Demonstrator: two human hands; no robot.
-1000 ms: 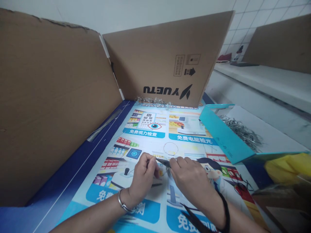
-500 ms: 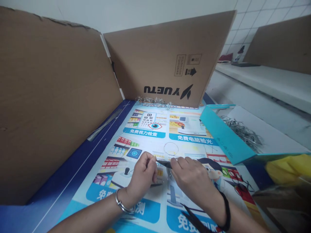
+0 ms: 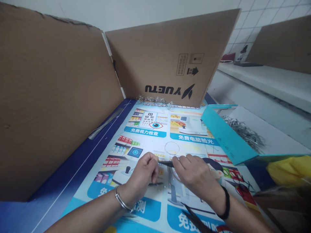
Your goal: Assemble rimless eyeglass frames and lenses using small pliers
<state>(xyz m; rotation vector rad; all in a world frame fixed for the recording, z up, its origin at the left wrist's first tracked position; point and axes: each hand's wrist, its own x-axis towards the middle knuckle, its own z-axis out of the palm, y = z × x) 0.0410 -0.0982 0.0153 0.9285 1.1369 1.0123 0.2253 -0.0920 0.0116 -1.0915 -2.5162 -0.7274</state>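
My left hand [image 3: 146, 170] is closed in a pinch at the tip of a dark pointed tool. What its fingers hold is too small to make out. My right hand [image 3: 194, 176] wraps round that tool, which looks like black tweezers [image 3: 167, 163], its point aimed left at my left fingertips. Beneath my left hand, a thin dark piece [image 3: 155, 184] shows on the printed sheet. A thin wire ring [image 3: 172, 148] lies just beyond both hands. Close to my right wrist rests a dark tool with two pointed blades [image 3: 193, 217], partly cut off by the frame.
A turquoise box [image 3: 222, 137] at the right holds a tangle of thin grey wires [image 3: 243, 132]. Cardboard panels [image 3: 167, 61] wall the left and back. Clear scraps [image 3: 155, 99] lie along the back panel, clear strips [image 3: 105, 124] at left. Yellow material [image 3: 289, 170] and eyeglasses [image 3: 243, 186] sit at right.
Both hands stay almost in place, with the tweezers still at the left fingertips. The whole view has shifted slightly.
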